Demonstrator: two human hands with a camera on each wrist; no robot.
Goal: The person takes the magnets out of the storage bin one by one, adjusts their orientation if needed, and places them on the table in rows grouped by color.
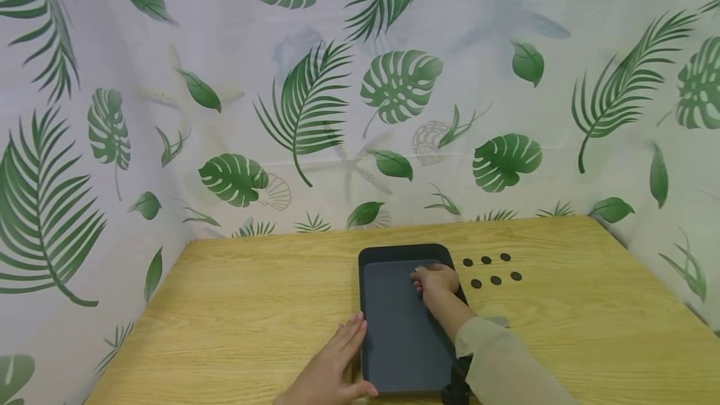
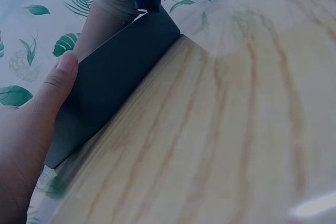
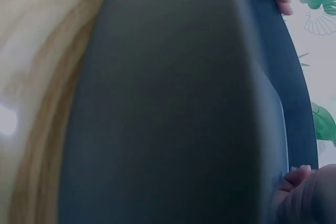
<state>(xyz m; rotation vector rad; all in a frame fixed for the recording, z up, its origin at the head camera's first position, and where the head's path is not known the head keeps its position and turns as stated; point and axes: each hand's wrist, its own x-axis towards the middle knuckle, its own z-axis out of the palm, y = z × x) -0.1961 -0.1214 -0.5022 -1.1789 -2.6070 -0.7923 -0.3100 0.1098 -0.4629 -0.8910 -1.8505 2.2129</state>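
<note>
A dark grey rectangular tray (image 1: 394,330) lies lengthwise on the wooden table; its outer wall (image 2: 110,93) fills the middle of the left wrist view. My left hand (image 1: 332,364) rests against the tray's near left corner, fingers extended along the left side and thumb at the near edge. Over the tray's far right part is my right hand (image 1: 437,280), its fingers curled. A small pale thing (image 1: 420,269) shows at those fingertips, its kind too small to make out. The right hand's fingers (image 3: 295,178) appear at the lower right of the right wrist view.
Right of the tray, several small black discs (image 1: 495,280) lie in two rows on the table (image 1: 253,292). A flat grey piece (image 1: 497,322) lies partly behind the right sleeve (image 1: 500,355). A leaf-patterned curtain (image 1: 315,192) hangs along the back and sides.
</note>
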